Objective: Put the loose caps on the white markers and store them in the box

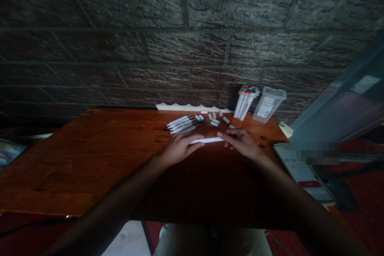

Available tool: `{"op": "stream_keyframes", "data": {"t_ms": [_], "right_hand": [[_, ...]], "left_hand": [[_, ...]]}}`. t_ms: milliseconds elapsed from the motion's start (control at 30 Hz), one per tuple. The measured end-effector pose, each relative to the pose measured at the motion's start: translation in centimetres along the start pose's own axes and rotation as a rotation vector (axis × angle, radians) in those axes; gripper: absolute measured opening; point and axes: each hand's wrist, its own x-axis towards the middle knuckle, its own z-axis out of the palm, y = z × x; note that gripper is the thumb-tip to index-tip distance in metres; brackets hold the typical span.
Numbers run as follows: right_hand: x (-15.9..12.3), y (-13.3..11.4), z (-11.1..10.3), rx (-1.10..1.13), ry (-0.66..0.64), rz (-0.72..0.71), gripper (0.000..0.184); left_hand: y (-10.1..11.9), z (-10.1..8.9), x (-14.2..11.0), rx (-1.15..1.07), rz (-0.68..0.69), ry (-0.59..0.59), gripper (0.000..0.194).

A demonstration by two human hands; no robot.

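A white marker (pixel 207 140) lies level just above the wooden table (pixel 90 160), held at both ends. My left hand (pixel 179 148) pinches its left end and my right hand (pixel 241 142) pinches its right end. Just behind my left hand, several uncapped white markers (pixel 181 123) lie side by side. Loose coloured caps (pixel 213 119) are scattered behind the held marker.
A clear case with coloured-capped markers (pixel 246 101) leans against the brick wall; an empty clear case with a label (pixel 268 104) leans beside it. A white wavy strip (pixel 192 107) lies along the table's back edge. A white booklet (pixel 303 172) lies at the right.
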Motion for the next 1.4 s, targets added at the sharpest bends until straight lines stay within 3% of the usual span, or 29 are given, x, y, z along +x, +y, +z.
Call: {"op": "stream_keyframes", "data": {"t_ms": [133,300,633,867,1067,1167,1233,1300,1400], "right_hand": [[0.2,-0.2,-0.2,-0.024,0.173,0.022,0.065],[0.7,0.3,0.5,0.321,0.233,0.086,0.068],[0.2,0.4,2.6,0.571,0.058,0.056,0.068],[0.1,0.5,2.9,0.514,0.007,0.04,0.068],[0.1,0.7,3.6,0.461,-0.027,0.0,0.067],[0.3,0.1,3.1,0.481,0.084,-0.066,0.063],[0.5,-0.3,2.2,0.46,0.234,-0.106,0.056],[0.6,-0.6,1.2,0.352,0.297,-0.138,0.046],[0.5,-0.4,0.6,0.191,0.158,-0.167,0.037]], "left_hand": [[1.0,0.3,-0.1,0.0,-0.009,-0.054,0.031],[2.2,1.5,-0.1,0.052,0.021,-0.045,0.033],[2.6,3.8,-0.5,0.063,0.109,0.008,0.03],[3.3,3.7,-0.8,0.205,0.112,0.119,0.035],[2.8,3.6,-0.9,0.19,0.154,0.096,0.034],[2.5,3.2,-0.4,0.13,0.163,0.095,0.03],[2.3,2.7,0.1,0.113,0.135,0.162,0.028],[1.9,1.9,0.5,0.116,0.087,0.233,0.03],[0.8,0.9,0.5,0.081,0.036,0.249,0.036]]}}
